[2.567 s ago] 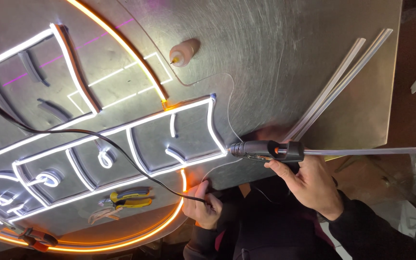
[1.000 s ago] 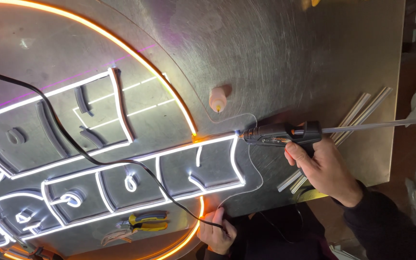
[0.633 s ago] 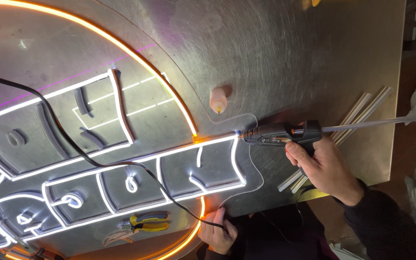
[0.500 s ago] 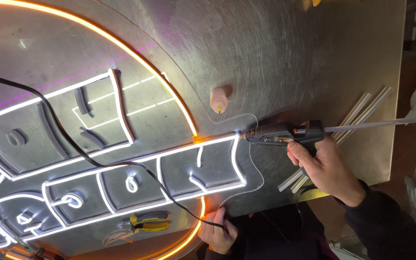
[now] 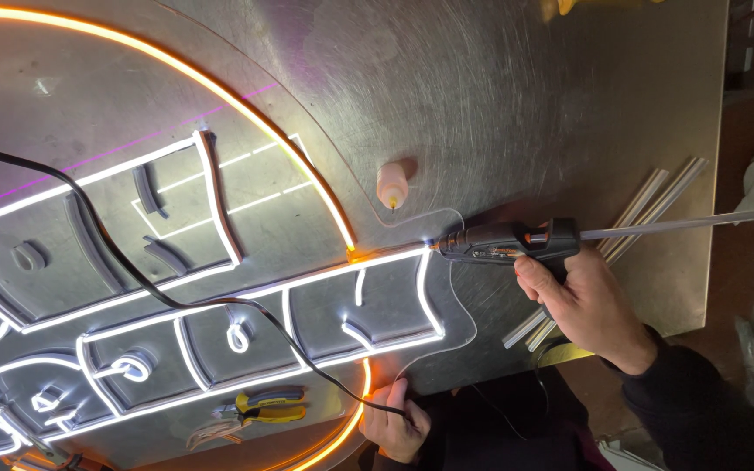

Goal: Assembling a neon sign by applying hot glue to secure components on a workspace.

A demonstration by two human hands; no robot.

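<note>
My right hand [image 5: 582, 301] grips a black glue gun [image 5: 508, 244] with a long clear glue stick [image 5: 691, 222] out its back. The nozzle touches the corner of a lit white neon strip [image 5: 394, 255] on a clear acrylic sign panel [image 5: 307, 113]. An orange neon arc [image 5: 246, 105] curves across the panel. My left hand [image 5: 394, 423] rests at the panel's near edge, its fingers closed over a black cable [image 5: 176, 301] that runs across the sign.
A small pink glue bottle [image 5: 393, 185] lies on the brushed metal table [image 5: 525, 87]. Spare clear glue sticks [image 5: 647, 205] lie beside the gun. Yellow-handled pliers [image 5: 259, 406] lie on the panel near the front edge. The table edge is at the right.
The view has shifted since the oldest frame. Over the last second the glue gun nozzle has stayed at the strip's corner and both hands have barely moved.
</note>
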